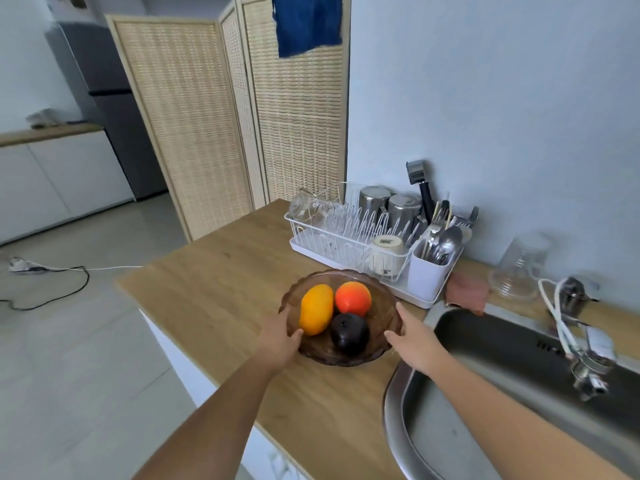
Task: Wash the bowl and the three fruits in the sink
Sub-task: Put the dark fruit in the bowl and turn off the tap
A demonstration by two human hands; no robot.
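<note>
The brown scalloped glass bowl (341,358) sits on the wooden surface (225,271) between the two hands. The left hand (278,337) and right hand (414,336) each clasp opposite sides of its rim, thumbs hooked over the edge and fingers outside. In it lie a yellow-orange mango (317,310), a red-orange round fruit (353,298) and a dark purple fruit (349,333). It is probably stiff, heavy, breakable and slick when wet. The loose fruit may roll, so a level two-sided rim hold suits. The steel sink (393,410) lies just beyond the right hand.
</note>
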